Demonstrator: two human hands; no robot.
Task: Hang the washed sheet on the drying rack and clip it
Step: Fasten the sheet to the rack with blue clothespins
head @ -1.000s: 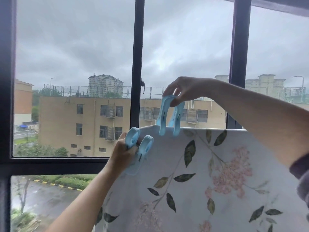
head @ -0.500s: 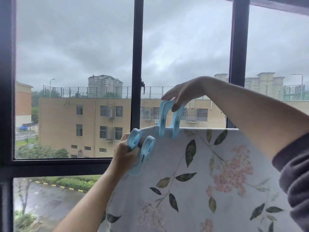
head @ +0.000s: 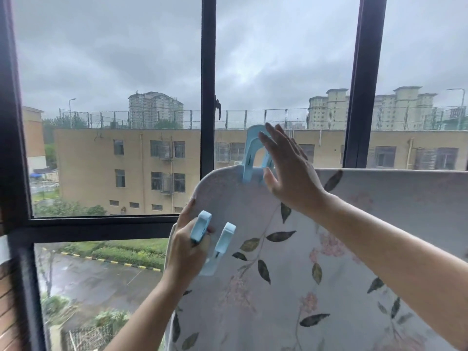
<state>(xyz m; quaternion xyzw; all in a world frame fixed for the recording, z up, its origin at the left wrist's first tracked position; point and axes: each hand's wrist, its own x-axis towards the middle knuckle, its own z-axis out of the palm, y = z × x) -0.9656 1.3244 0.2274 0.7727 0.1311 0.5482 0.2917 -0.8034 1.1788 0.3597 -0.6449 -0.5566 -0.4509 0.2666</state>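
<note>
From the head camera, a dark-framed window (head: 208, 84) shows grey sky and beige buildings. In front hangs the white, leaf-printed floral sheet (head: 329, 249), its top fold running level to the right over a rack bar I cannot see. One pale-blue plastic clip (head: 249, 158) bites that fold near the left corner. The right hand (head: 291, 178) is spread flat beside it, holding nothing. The left hand (head: 186, 249), lower down at the sheet's left edge, grips a second pale-blue clip (head: 217, 247). The unclipped stretch of the fold probably lies nearer the right hand.
</note>
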